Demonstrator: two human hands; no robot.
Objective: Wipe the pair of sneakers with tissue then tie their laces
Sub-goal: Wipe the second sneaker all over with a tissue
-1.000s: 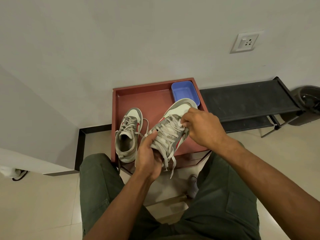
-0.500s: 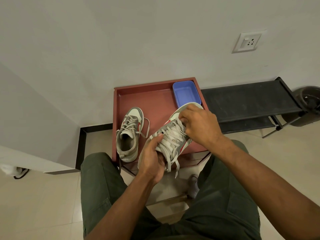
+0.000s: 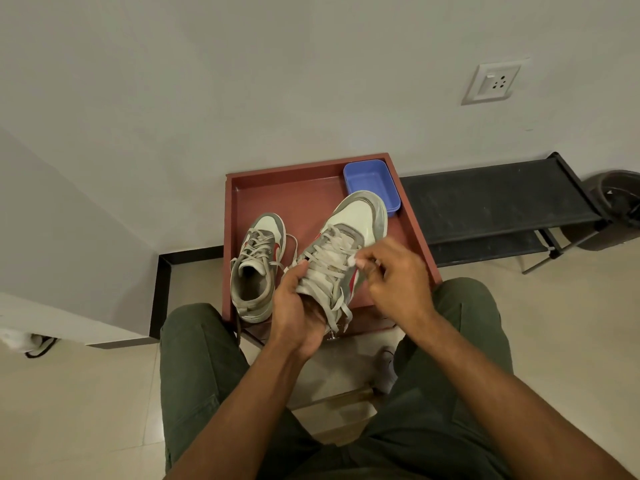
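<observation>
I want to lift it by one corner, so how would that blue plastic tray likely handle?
The blue plastic tray looks thin-walled and holds nothing visible, so it is probably light. Its flat base on the smooth red table suggests it would slide rather than tip when pushed. The thin rim might flex slightly when pinched at one corner.

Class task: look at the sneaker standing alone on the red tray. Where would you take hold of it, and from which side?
Grip the second sneaker at its heel collar, coming from above on the near side. It stands upright with its opening facing up and its heel toward the person, at the red tray's near edge. The loose laces over the tongue offer a poor hold.
</observation>
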